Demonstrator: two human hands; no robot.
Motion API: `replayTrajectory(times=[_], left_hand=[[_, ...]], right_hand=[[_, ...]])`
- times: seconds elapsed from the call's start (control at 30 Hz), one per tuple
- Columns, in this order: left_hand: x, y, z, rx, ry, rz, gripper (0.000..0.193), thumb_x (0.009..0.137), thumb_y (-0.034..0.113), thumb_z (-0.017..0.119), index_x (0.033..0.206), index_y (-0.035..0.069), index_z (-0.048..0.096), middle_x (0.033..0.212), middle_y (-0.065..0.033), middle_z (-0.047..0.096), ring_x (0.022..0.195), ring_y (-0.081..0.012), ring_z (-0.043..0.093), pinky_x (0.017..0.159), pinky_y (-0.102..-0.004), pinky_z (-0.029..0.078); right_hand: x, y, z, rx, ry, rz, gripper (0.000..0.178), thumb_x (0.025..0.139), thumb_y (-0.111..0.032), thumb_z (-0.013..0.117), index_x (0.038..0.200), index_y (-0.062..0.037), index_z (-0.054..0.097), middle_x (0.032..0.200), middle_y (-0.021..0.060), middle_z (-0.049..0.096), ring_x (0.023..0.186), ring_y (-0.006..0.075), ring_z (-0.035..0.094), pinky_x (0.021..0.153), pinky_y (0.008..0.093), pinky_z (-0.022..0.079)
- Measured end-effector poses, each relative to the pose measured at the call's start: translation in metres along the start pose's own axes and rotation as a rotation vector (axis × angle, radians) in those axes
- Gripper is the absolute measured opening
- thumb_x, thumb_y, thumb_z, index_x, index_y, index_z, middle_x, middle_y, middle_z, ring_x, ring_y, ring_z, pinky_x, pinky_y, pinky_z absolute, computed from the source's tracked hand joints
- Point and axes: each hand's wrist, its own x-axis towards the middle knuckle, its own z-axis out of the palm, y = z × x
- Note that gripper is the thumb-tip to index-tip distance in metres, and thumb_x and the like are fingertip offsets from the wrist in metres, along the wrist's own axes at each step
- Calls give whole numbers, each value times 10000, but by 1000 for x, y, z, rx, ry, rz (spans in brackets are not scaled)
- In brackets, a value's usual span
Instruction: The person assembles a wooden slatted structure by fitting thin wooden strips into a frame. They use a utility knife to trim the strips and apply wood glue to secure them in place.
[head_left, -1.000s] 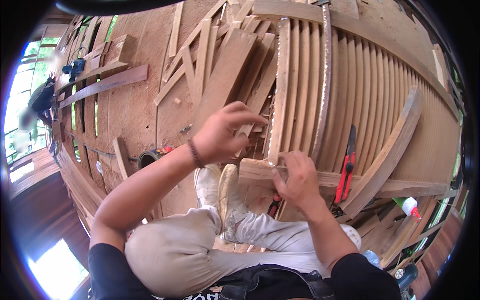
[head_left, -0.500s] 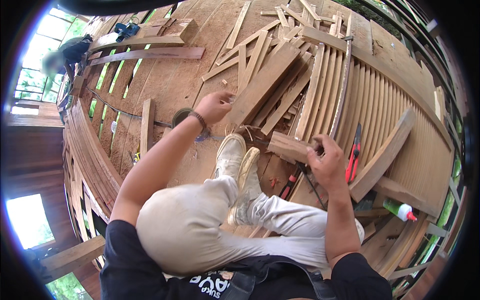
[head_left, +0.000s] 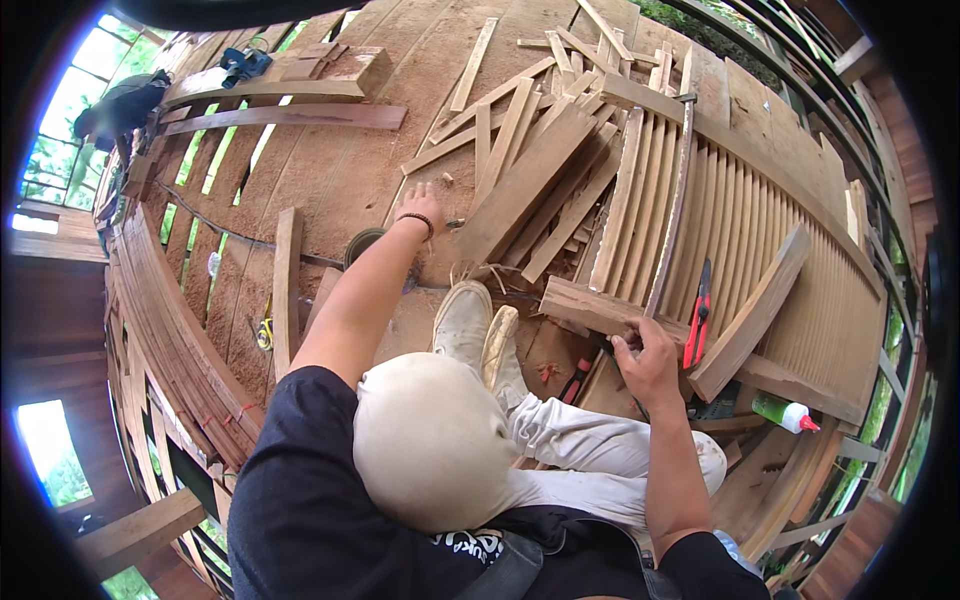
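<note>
My left hand (head_left: pixel 424 207) reaches out over the sawdust-covered floorboards, fingers stretched and apart, with a bracelet on the wrist. A small dark object (head_left: pixel 456 223) lies just right of it, beside a thick plank (head_left: pixel 528 185). My right hand (head_left: pixel 648 362) is closed, thumb and fingers pinched together, at the near rail (head_left: pixel 580 303) of a slatted wooden panel (head_left: pixel 745 215). What sits between those fingers, if anything, is too small to make out. Right of this hand, a red and black tool (head_left: pixel 702 315) lies on the slats, next to a loose wood block (head_left: pixel 752 318).
Thin wood strips (head_left: pixel 510 120) lie piled at the far middle. A round tin (head_left: pixel 362 243) stands by my left forearm; a yellow tape measure (head_left: pixel 265 333) lies farther left. A green-and-white bottle (head_left: pixel 785 412) and a red-handled tool (head_left: pixel 577 381) are near my legs. A person (head_left: pixel 120 110) is far left.
My left hand has moved away from the thick plank to the floor on its left, and its fingers have spread. My right hand has shifted slightly nearer, off the rail's end.
</note>
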Motion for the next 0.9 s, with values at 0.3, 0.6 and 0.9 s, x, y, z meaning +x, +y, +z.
replayTrajectory(times=[0.3,0.6,0.9], left_hand=[[21,4,18,246,-171,-74,1057,863,218,718,1666,96,42,1747,-113,-59,1610,-318,9,1272,-561,159],[14,48,-55,119,58,181,622,913,390,668,1380,-13,585,1375,-232,620,1282,-374,602,1073,-454,496],[3,145,-39,-123,194,212,989,761,648,791,1350,-102,530,1283,-320,645,1234,-401,631,1044,-439,513]], right_hand=[[24,5,9,2,18,8,302,866,-132,740,1113,20,658,937,175,676,790,299,682,737,408,553],[36,21,-7,104,145,-31,265,874,-111,733,1088,30,667,878,172,676,763,285,684,705,388,547],[51,37,-15,202,226,-1,236,904,-113,730,1091,21,675,842,131,681,760,236,686,714,346,553]])
